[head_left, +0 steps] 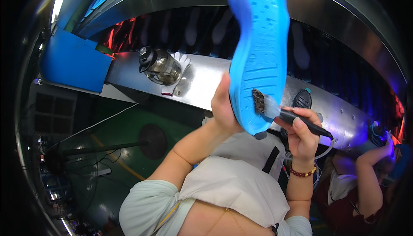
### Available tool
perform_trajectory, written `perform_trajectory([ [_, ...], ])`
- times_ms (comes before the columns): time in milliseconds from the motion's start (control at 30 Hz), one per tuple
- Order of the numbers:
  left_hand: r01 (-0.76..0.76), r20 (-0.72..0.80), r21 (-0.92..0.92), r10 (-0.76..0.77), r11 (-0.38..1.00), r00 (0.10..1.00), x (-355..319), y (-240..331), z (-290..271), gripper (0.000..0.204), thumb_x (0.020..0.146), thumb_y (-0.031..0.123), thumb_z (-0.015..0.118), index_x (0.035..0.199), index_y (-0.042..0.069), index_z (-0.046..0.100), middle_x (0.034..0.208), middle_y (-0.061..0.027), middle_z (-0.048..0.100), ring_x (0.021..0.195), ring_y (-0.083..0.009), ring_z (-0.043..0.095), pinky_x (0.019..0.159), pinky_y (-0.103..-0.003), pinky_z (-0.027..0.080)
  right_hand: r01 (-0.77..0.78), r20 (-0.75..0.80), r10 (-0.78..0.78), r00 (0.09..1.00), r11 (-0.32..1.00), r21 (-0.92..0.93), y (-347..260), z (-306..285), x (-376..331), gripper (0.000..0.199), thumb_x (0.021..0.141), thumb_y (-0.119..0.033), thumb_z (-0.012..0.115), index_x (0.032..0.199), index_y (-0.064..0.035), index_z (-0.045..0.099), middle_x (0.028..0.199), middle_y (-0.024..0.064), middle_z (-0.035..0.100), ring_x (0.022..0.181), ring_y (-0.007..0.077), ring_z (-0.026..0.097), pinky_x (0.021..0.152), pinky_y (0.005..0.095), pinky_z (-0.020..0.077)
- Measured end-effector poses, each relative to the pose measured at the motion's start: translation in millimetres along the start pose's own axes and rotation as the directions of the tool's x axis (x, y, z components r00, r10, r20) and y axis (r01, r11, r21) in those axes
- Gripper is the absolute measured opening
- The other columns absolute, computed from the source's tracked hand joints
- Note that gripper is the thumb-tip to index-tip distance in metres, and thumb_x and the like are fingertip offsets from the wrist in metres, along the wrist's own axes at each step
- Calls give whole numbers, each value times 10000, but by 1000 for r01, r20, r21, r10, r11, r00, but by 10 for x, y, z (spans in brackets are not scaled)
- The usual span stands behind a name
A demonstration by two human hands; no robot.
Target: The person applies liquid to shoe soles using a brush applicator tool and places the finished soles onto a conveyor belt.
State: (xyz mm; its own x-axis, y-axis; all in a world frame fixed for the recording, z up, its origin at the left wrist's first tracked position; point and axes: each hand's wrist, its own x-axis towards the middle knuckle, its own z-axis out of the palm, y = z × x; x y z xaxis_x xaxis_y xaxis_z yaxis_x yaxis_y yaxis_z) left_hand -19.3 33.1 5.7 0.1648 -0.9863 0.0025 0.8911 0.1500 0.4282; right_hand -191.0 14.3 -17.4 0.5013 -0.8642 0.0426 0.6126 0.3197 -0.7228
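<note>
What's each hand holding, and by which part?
Left hand: blue shoe sole, by its left edge, lower end. Right hand: brush, by its black handle.

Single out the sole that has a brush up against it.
The bright blue sole in the left hand, with the right hand putting the brush to its lower end. The pale sole shapes behind sit in shadow, untouched by these hands.

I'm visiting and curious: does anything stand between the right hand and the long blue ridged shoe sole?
Only the black-handled brush, held in the right hand; its dark bristles seem to touch the blue ridged shoe sole near its lower end.
</note>
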Motion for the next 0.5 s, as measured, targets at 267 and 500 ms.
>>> perform_trajectory([
  [267,-19,85,-37,22,999,996,38,84,-111,447,883,312,400,1188,-14,428,1055,-153,568,922,-223,586,817,-334,475,237,160,-177,971,808,-540,-68,71,31,186,705,42,599,890,48,616,956,200,619,893,239,610,808,317,473],
  [500,38,136,-44,-32,998,990,160,160,-159,426,879,291,412,1173,-15,448,1073,-161,564,949,-237,577,846,-359,462,310,279,-189,941,810,-498,-272,91,179,185,678,43,608,861,44,632,897,202,633,862,277,626,807,342,483],
])
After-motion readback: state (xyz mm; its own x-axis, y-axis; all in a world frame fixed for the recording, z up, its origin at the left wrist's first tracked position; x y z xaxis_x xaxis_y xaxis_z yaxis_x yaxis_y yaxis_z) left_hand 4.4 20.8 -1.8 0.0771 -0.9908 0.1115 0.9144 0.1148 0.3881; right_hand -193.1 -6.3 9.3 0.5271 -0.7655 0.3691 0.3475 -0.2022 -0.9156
